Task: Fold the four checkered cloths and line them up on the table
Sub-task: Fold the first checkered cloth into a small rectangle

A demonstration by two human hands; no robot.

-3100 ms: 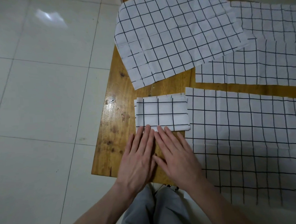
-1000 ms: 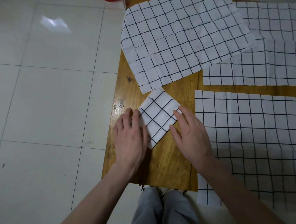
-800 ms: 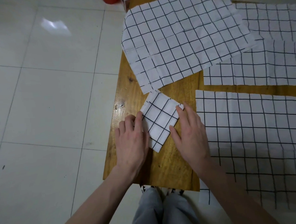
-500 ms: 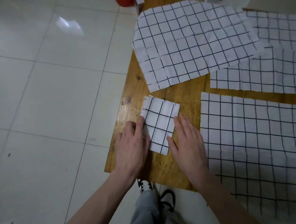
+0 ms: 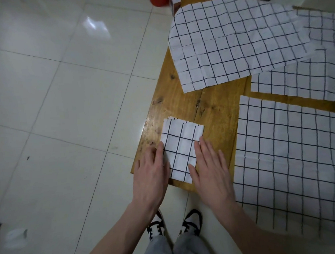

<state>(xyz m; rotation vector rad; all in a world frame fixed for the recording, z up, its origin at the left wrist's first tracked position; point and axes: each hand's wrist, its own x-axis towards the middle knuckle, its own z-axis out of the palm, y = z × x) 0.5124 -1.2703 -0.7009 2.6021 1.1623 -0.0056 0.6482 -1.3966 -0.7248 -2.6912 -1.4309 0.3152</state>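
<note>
Wooden and worn, the surface (image 5: pixel 183 105) shows its near left corner, where the folded cloth (image 5: pixel 179 149) lies as a small upright rectangle, its near end reaching the surface's front edge. The left hand (image 5: pixel 150 176) lies flat against the folded cloth's left edge, fingers straight, its grip slack and holding nothing. The right hand (image 5: pixel 210 171) lies the same way on the folded cloth's right edge, fingertips on the fabric, grip loose and holding nothing. Bare wood runs beyond the folded cloth and in a narrow strip to its right. Past that strip lies a large open cloth (image 5: pixel 291 151), flat, its near part hanging over the front edge. Farther off from the folded cloth a second open cloth (image 5: pixel 230 41) lies skewed, one corner drooping over the left edge, and it overlaps a third open cloth (image 5: pixel 301 78) to the right. Left of the folded cloth spreads a pale tiled floor (image 5: pixel 58 111) with a window glare. Below it stand two black-and-white shoes (image 5: pixel 174 224).
</note>
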